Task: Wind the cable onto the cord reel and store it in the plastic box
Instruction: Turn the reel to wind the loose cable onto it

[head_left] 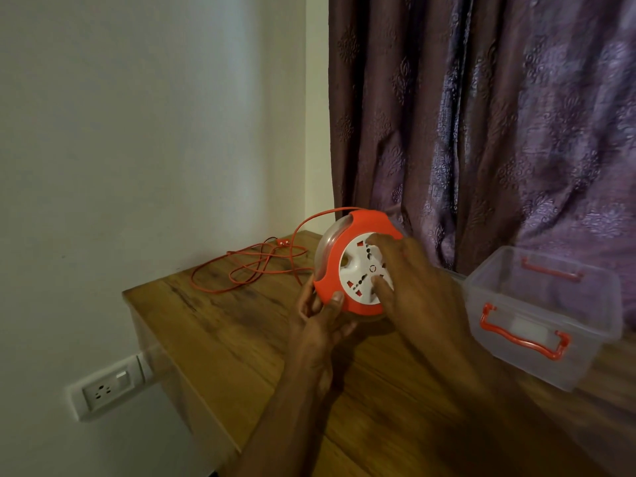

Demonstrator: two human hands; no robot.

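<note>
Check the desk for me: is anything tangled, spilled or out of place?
Only the red cable: most of it lies in loose, crossing loops on the wooden desk near the wall, not yet on the cord reel. The plastic box stands open and upright, apparently empty. Nothing looks spilled or damaged.

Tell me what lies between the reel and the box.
Head view: only the right hand, its fingers on the reel's white face, and bare table before the box.

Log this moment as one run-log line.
left hand: grips cord reel rim | right hand: fingers on white socket face | cable: mostly loose on table | plastic box: open, empty
</note>
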